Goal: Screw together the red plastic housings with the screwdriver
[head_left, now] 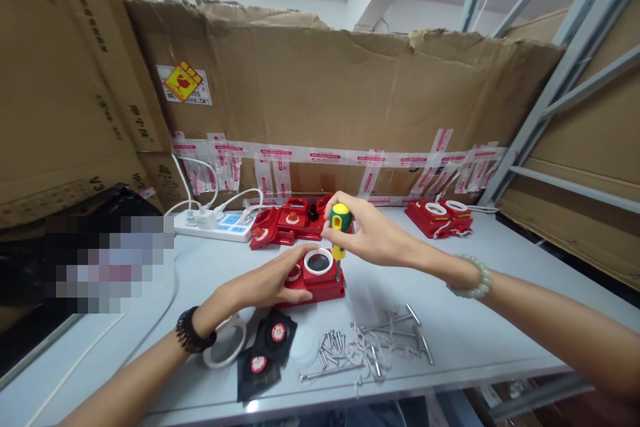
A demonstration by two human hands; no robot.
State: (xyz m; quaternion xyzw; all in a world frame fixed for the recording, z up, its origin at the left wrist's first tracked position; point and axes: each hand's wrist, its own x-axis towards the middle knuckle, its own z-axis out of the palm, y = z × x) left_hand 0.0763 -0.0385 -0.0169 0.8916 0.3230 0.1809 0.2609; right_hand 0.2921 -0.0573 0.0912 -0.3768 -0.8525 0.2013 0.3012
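Note:
A red box-shaped housing (324, 289) with a white ring (319, 261) around a dark round window lies on the table in front of me. My left hand (273, 278) is wrapped over its left end, fingers on top and thumb along the near side. In my right hand (361, 225) is a screwdriver (339, 240) with a green and yellow handle. It stands nearly upright, its tip down at the housing's right edge; whether the tip sits in a screw is too small to tell. Just nearer to me lie several loose screws (332, 348).
Metal rods with strings (390, 333), black pieces with red-and-white labels (267, 353) and a white ring (225, 343) lie near the front edge. Behind are more red parts (290, 220), a power strip (220, 225) with cables, and red units (439, 217) at right. Cardboard (320, 93) walls the back.

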